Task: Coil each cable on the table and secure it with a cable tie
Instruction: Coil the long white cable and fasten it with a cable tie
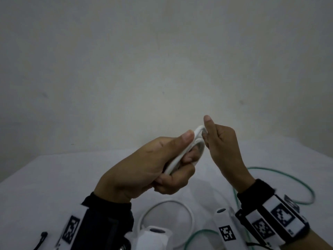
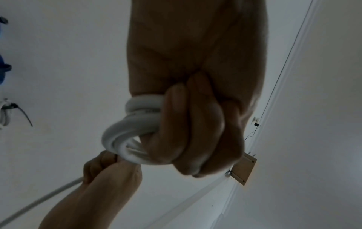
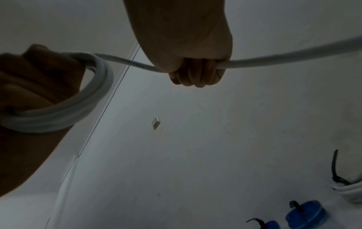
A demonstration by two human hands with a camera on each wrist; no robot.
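White cable, head view: the coil sits at the frame's centre, raised above the table, with slack looping down onto the cloth at 6 o'clock.
Left hand, head view: left hand is curled round the coil, thumb pressed along its top, fingers wrapped beneath.
Right hand, head view: right hand stands at 3 o'clock of the coil, just beside it, thumb raised, fingers curled; what they hold is hidden in this view.
Green cable: it lies loose on the table at 4 o'clock, uncoiled.
Left wrist view: several white turns bulge from the fist at 9 o'clock, one end of the loop free of the fingers; the other hand pulls a strand away at 7 o'clock.
Risk, loops: I judge the stiff turns could spring apart if the left fingers ease, since no tie binds them yet.
Right wrist view: the right fist is closed round a single strand that runs taut from the coil at 9 o'clock and out past 2 o'clock.
Risk, tension: a hard pull may drag the turns out of the left fist or twist the next loop unevenly.
Ties: a tied bundle with a black tie shows at 4 o'clock.
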